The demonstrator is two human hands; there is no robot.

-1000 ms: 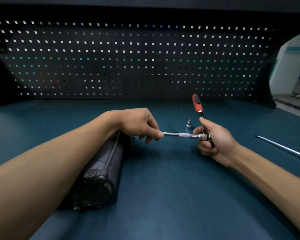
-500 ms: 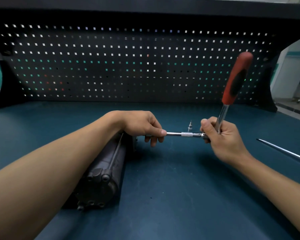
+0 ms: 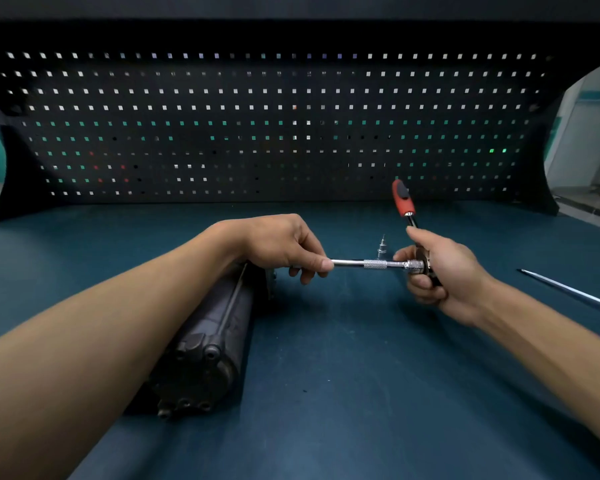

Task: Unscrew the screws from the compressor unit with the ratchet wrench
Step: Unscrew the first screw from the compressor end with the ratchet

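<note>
Item 1, compressor (image 3: 205, 341): dark ribbed cylinder lying on its side on the table (image 3: 361, 393); near end cap faces me, far end sits under the left hand (image 3: 281, 244); I judge it heavy and rigid, steady under its own weight, yet round enough to roll if levered sideways.

Item 2, ratchet wrench (image 3: 403, 199): red-and-black grip tilted up and away, chrome head buried in the right hand (image 3: 440, 271); stiff steel throughout, I expect; the polished shaft looks slippery, so for real leverage I would take hold on the rubber grip.

Item 3, extension bar (image 3: 374, 264): chrome, level, running from the wrench head toward the compressor's far end; a knurled band at mid-length offers the surest hold for spinning by hand.

Item 4, left fingers (image 3: 321, 263): pinching the bar's left end, thumb on top; the hand hides the tip, so I cannot tell whether it is seated on a screw.

Item 5, right fingers (image 3: 423, 282): curled round the wrench head, thumb raised along the shaft.

Item 6, small metal bit (image 3: 381, 247): upright on the table just behind the bar; light, easily knocked over.

Item 7, thin metal rod (image 3: 568, 292): lying at the right, well apart from both hands.

Item 8, pegboard (image 3: 274, 126): black, along the back of the table.
</note>
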